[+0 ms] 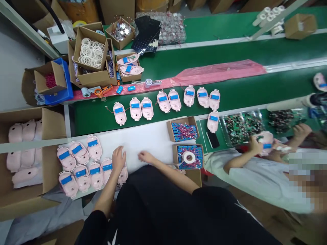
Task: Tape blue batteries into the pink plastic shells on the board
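Observation:
My left hand (pixel 119 159) is over the white work surface (pixel 148 136), beside the pink plastic shells. Its fingers are loosely bent with the thumb apart, and nothing shows in them. My right hand (pixel 146 157) is a little to the right, fingers curled together, with no object visible in it. Left of my left hand, pink shells with blue battery packs (pixel 95 173) lie in two rows; my left forearm partly covers the nearest ones. To the right of my right hand is a box of blue batteries with red wires (pixel 180 160), a white tape roll (pixel 189 157) on top.
A second battery box (pixel 176 134) sits behind the first. More pink shells (pixel 136 109) line the green bench. At left, a large carton (pixel 52 153) holds pink covers. A co-worker's hand (pixel 256 145) holds a shell at right, near bagged circuit boards (pixel 242 126) and a phone (pixel 213 140).

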`<state>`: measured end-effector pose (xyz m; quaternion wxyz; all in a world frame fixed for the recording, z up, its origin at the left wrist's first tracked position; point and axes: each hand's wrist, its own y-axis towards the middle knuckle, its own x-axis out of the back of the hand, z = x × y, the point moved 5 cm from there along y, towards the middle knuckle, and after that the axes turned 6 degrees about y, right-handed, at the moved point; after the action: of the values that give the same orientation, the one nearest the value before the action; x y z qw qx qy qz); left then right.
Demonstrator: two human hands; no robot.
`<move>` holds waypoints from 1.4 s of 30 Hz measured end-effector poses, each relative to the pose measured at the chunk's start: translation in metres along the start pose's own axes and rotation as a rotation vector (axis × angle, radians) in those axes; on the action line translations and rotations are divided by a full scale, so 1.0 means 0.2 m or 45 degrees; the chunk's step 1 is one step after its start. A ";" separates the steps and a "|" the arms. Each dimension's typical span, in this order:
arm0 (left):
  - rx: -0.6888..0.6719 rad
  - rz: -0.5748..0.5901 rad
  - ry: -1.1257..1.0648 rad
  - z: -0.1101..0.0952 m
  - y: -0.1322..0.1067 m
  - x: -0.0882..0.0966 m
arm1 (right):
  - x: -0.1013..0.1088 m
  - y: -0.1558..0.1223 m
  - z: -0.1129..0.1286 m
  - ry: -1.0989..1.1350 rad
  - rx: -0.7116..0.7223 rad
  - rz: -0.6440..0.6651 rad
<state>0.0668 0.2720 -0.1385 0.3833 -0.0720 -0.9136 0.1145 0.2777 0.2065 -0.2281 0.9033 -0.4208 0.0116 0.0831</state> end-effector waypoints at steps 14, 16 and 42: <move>1.259 -0.104 -0.934 0.88 -1.04 0.16 | -0.76 -0.29 -0.44 0.263 -0.365 0.124; 1.210 -0.172 -1.023 0.85 -1.00 0.11 | -0.73 -0.30 -0.45 0.334 -0.328 0.060; 0.644 -0.191 -1.049 0.34 0.81 0.40 | -0.35 0.60 0.86 0.892 0.090 -0.221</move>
<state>-0.0305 0.4355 -0.1742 0.0027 0.1409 -0.9355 0.3239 0.1816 0.4048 -0.2017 0.8621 -0.3917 0.2875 -0.1436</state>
